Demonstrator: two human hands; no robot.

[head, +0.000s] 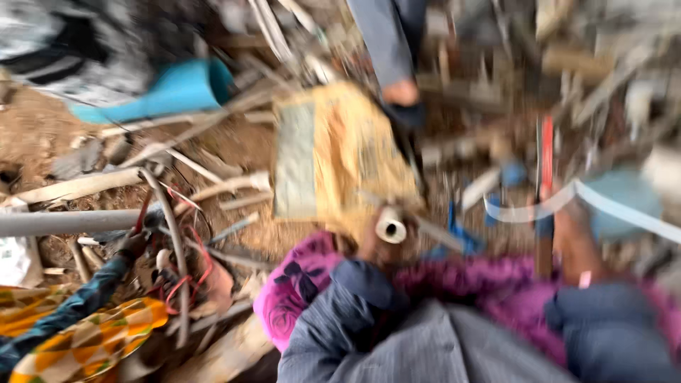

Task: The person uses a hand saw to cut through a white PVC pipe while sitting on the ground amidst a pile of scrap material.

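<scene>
The left hand (376,245) is closed around a short white pipe (391,228), whose open round end faces the camera; the pipe sits just above the person's purple floral sleeve (298,291), low in the middle of the view. The right hand (571,237) grips a saw (545,184) with a red frame that stands nearly upright, its handle hidden in the fist. A pale strap (603,206) runs across in front of that hand, and a round blue-grey thing beside it is too blurred to identify. Grey trousers (425,347) fill the bottom edge between both arms.

Just beyond the pipe lies a yellow sack (333,156), flat on the ground. Above it stands another person's leg in grey cloth, the foot (401,92) in a dark sandal touching the sack's far corner. To the upper left lies a blue pipe (170,89), and a long grey pipe (64,222) reaches in from the left edge. At lower left a co-worker's hand (133,245), in a dark patterned sleeve, touches a tangle of bent rods and red wire (188,284) on brown soil strewn with sticks and scrap. The whole view is motion-blurred.
</scene>
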